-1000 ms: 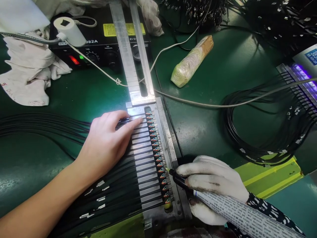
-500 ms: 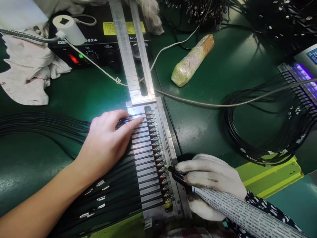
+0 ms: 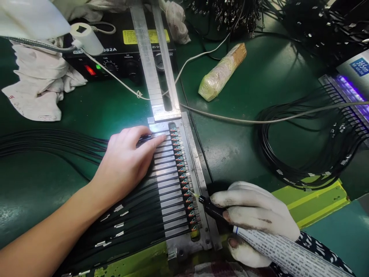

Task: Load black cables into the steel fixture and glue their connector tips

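Observation:
A metal fixture (image 3: 198, 169) holds a column of black cables side by side, their stripped coloured wire ends lined up along its right part. My bare left hand (image 3: 129, 154) rests at the fixture's upper left, thumb and fingers apart, touching the plate and the top cables. My right hand (image 3: 256, 219), in a stained white glove with bare fingertips, is closed around a dispensing pen (image 3: 213, 209) with a printed grey-white sleeve. The pen's thin yellowish tip points left at the wire ends, in the lower half of the row.
A black dispenser box (image 3: 121, 69) with lit red and green lights stands at the back left, beside white cloths (image 3: 37, 84). A wrapped block (image 3: 221, 73) lies beyond the fixture. Coiled black cables (image 3: 265, 154) and a purple-lit fixture (image 3: 348, 92) are at the right.
My right hand and the pen have shifted slightly right and down, with the tip still near the wire ends. My left hand stays on the fixture; the whole view has moved a little.

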`<action>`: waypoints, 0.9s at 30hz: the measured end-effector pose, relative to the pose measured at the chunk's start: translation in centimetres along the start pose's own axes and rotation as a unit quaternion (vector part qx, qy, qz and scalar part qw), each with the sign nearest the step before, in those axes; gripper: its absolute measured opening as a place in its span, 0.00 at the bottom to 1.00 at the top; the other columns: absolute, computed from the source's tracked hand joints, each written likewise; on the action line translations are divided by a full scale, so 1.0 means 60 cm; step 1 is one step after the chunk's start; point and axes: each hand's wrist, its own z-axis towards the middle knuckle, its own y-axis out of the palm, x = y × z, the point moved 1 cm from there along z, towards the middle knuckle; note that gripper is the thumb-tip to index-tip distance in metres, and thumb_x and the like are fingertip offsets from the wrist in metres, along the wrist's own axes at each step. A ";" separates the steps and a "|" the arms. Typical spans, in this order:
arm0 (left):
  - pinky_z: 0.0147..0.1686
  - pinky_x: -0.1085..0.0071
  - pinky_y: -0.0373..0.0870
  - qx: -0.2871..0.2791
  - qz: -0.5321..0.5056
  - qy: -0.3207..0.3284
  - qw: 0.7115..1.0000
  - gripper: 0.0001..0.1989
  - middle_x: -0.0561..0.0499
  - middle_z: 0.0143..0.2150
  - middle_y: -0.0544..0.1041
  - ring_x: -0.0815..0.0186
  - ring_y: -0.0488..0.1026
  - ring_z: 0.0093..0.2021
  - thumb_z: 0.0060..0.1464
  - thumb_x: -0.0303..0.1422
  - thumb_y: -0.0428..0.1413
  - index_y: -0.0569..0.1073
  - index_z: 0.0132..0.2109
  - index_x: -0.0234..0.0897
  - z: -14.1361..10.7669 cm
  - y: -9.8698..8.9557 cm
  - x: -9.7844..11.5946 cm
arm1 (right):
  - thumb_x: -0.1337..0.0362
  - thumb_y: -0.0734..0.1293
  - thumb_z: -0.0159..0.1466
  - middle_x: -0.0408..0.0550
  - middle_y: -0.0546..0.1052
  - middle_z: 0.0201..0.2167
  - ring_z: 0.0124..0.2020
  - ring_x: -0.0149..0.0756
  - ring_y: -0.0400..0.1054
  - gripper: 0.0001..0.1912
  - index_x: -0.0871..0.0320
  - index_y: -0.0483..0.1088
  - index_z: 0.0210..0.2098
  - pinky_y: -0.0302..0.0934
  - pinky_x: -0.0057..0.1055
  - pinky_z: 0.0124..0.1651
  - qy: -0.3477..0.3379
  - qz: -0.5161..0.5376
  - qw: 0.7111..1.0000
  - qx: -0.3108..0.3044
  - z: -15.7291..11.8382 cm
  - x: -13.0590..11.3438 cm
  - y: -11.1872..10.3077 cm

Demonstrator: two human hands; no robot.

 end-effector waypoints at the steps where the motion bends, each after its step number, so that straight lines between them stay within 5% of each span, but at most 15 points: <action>1: 0.41 0.54 0.67 0.001 0.001 -0.002 1.000 0.18 0.41 0.52 0.71 0.52 0.70 0.47 0.66 0.34 0.45 0.69 0.59 0.46 0.001 0.000 0.001 | 0.63 0.63 0.69 0.54 0.82 0.36 0.33 0.36 0.78 0.08 0.60 0.71 0.38 0.74 0.32 0.36 0.001 0.003 1.000 0.002 -0.002 -0.001 0.001; 7: 0.40 0.53 0.67 0.000 0.004 0.004 1.000 0.18 0.40 0.51 0.71 0.50 0.70 0.47 0.65 0.33 0.45 0.69 0.59 0.45 0.003 -0.001 0.001 | 0.61 0.62 0.66 0.51 0.82 0.36 0.31 0.34 0.77 0.11 0.59 0.73 0.33 0.71 0.32 0.32 0.013 -0.043 0.998 -0.035 -0.010 0.001 0.016; 27: 0.40 0.52 0.68 0.001 0.001 0.009 1.000 0.18 0.39 0.51 0.72 0.49 0.70 0.46 0.65 0.33 0.45 0.69 0.59 0.44 0.002 -0.002 -0.002 | 0.63 0.66 0.63 0.49 0.82 0.36 0.32 0.34 0.78 0.06 0.59 0.72 0.34 0.71 0.32 0.33 0.025 -0.015 0.999 -0.014 -0.018 0.003 0.018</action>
